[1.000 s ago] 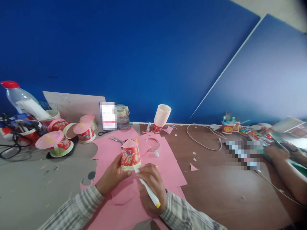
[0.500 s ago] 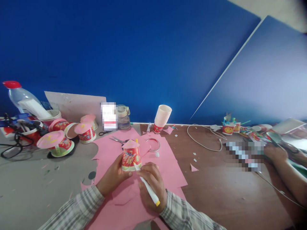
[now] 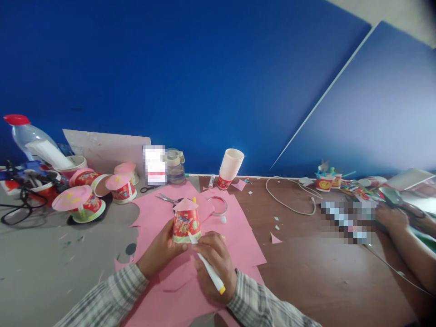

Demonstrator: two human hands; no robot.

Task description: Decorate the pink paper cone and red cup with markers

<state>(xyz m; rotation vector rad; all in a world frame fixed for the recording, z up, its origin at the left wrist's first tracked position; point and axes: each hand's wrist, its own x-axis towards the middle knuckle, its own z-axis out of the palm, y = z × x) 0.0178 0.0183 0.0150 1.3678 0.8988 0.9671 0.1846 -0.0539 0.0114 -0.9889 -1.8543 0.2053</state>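
A red patterned paper cup (image 3: 185,222), turned upside down with a pink paper cone on top, is held over pink paper sheets (image 3: 238,240). My left hand (image 3: 165,245) grips it from the left side. My right hand (image 3: 216,259) is closed around a white marker (image 3: 210,271) with a yellow end, its tip at the cup's lower front. Behind the cup lie scissors (image 3: 166,198), partly hidden by it. To the right of them rests a roll of clear tape (image 3: 218,205), with a small white piece (image 3: 223,220) near it.
Several pink-topped cups (image 3: 123,187) stand at left beside a bottle (image 3: 30,134) and a pen cup (image 3: 44,188). A stack of paper cups (image 3: 230,168) and a jar (image 3: 175,168) stand behind. At right are a white cable (image 3: 289,209) and another person's arm (image 3: 412,240).
The marker's tip has shifted slightly left along the cup's lower front, my right hand moving with it. The cup and my left hand stay in place.
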